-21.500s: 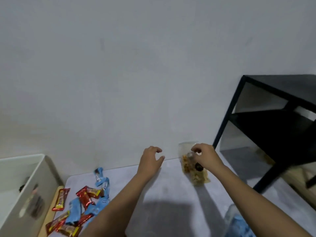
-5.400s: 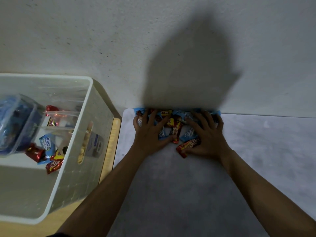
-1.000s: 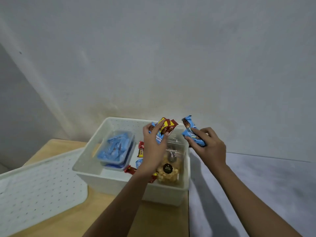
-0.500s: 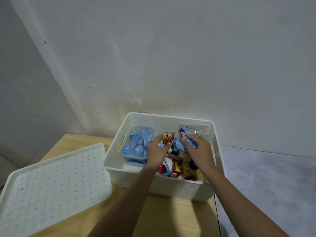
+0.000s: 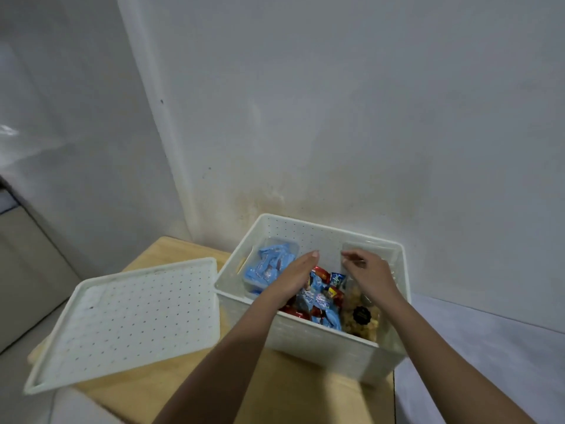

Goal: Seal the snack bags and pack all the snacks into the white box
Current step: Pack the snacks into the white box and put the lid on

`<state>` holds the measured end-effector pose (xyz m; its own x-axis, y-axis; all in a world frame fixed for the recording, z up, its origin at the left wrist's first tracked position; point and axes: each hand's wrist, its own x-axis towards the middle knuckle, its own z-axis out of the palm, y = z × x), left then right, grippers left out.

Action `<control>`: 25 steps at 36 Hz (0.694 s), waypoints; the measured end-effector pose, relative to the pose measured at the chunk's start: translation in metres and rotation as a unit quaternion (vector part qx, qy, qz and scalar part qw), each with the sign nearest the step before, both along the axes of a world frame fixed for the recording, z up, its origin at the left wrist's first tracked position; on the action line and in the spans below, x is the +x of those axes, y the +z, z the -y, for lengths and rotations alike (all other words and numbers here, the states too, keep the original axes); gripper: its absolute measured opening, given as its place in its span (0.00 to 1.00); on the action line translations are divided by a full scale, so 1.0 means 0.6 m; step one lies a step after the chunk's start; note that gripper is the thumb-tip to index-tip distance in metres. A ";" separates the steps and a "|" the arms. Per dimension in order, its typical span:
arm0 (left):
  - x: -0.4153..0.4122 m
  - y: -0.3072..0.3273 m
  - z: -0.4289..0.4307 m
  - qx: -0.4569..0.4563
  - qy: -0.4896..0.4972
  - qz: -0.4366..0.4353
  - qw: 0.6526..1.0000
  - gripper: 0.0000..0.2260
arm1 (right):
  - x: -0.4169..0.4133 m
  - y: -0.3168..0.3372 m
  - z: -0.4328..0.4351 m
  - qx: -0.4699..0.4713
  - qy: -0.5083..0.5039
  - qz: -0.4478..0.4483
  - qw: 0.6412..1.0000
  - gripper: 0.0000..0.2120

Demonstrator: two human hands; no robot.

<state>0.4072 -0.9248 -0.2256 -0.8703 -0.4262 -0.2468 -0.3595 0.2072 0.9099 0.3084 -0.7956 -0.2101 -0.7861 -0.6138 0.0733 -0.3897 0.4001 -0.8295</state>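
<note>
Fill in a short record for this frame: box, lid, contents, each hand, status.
box: white box on the wooden table, open
lid: white lid off, lying on the table left of the box
contents: clear tub of blue packets at left; loose wrapped snacks, red and blue, in the middle; clear bag of pale snack with a black label at right
left hand: left hand over the box, fingers straight, holding nothing
right hand: right hand over the box, fingers loosely curled, nothing seen in it
bag seal: cannot tell
</note>
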 end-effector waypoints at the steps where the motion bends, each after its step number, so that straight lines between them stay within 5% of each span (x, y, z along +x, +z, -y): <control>1: 0.001 0.004 0.001 -0.014 -0.002 -0.002 1.000 0.22 | 0.002 0.004 0.001 -0.003 0.001 -0.005 1.000 0.12; 13: 0.026 0.024 0.038 -0.033 -0.068 0.015 0.997 0.19 | 0.031 0.015 0.025 -0.007 -0.016 -0.035 0.999 0.10; 25: 0.217 0.015 0.322 -0.205 0.047 -0.056 0.976 0.16 | 0.188 0.007 0.287 0.018 0.026 -0.084 0.996 0.10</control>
<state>0.5375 -1.1179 -0.2166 -0.8342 -0.5486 0.0555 -0.2982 0.5336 0.7914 0.4209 -0.9675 -0.2061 -0.7312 -0.6583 0.1789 -0.5435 0.4037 -0.7359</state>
